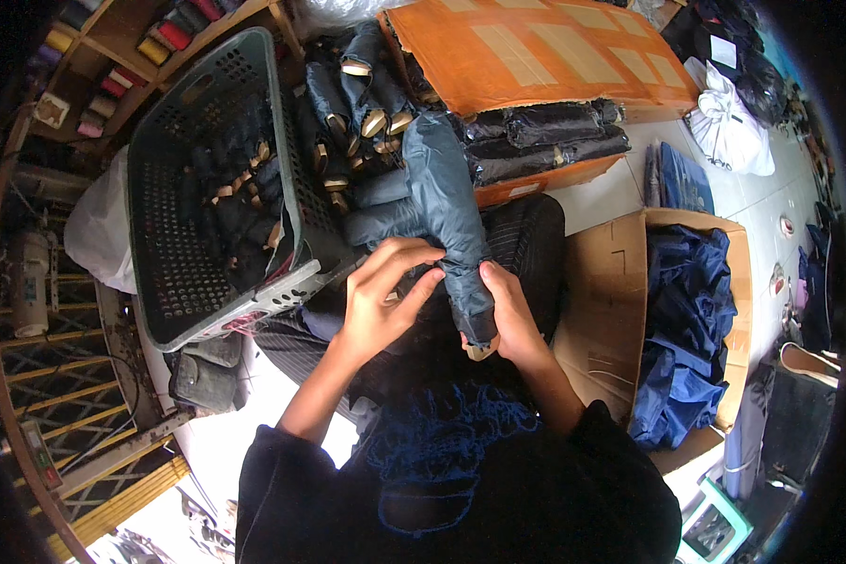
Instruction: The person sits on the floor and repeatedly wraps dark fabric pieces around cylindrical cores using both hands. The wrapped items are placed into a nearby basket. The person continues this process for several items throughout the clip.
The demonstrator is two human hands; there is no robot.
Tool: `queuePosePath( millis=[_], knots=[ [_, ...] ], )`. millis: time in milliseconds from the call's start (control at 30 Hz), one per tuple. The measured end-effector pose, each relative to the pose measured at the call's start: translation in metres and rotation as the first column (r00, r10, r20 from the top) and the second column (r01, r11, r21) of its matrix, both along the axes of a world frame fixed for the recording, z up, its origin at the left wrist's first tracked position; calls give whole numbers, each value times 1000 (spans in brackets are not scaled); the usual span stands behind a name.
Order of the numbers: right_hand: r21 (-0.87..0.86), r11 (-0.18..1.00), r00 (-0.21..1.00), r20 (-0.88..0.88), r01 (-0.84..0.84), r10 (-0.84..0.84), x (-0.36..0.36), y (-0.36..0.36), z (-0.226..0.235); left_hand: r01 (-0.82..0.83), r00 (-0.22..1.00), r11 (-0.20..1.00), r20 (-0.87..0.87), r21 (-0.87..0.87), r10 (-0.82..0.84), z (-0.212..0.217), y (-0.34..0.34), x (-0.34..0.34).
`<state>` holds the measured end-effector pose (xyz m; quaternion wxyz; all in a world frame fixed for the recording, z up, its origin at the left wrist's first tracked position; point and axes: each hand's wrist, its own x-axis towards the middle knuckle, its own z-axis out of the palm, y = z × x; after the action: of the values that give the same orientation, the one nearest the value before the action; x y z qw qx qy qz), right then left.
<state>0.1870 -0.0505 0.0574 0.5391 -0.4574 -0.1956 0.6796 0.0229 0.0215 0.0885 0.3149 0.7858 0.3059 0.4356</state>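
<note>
My right hand (512,315) is closed round the lower part of a long rolled bundle of shiny blue-grey fabric (442,188), with its thumb along the side. A pale tan end (480,351) sticks out of the bundle nearest me. At the bundle's left side is my left hand (381,291), its thumb and index finger apart and the fingertips at the fabric. Beyond and to the left, similar fabric rolls (362,80) with tan ends lie in a pile. Two blue-grey rolls (381,221) lie beside the held bundle.
A dark perforated basket (146,221) with more rolls stands at the left. An orange carton (545,56) with dark packed bundles is at the back. To the right, an open cardboard box (597,310) holds blue fabric (681,329). Thread spools (174,36) fill a shelf at upper left.
</note>
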Motion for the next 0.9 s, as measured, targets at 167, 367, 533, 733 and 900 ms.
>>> queuePosePath(
  millis=[167,367,533,733,900],
  knots=[
    [19,998,998,8,-67,67,-2,1,-3,45,997,986,-62,160,-35,5,6,-9],
    [-102,988,990,-101,-112,102,-9,3,3,-25,990,880,-108,474,86,-2,3,-10],
    [-108,992,992,-109,-72,60,-22,-2,9,-14,993,773,-82,635,85,-13,-2,-15],
    [-29,997,997,11,-70,70,-20,-4,-3,-34,999,917,-21,397,46,-11,-8,-16],
    [21,999,992,116,-48,45,-12,1,6,7,998,971,-56,240,7,7,-4,-12]
  ],
)
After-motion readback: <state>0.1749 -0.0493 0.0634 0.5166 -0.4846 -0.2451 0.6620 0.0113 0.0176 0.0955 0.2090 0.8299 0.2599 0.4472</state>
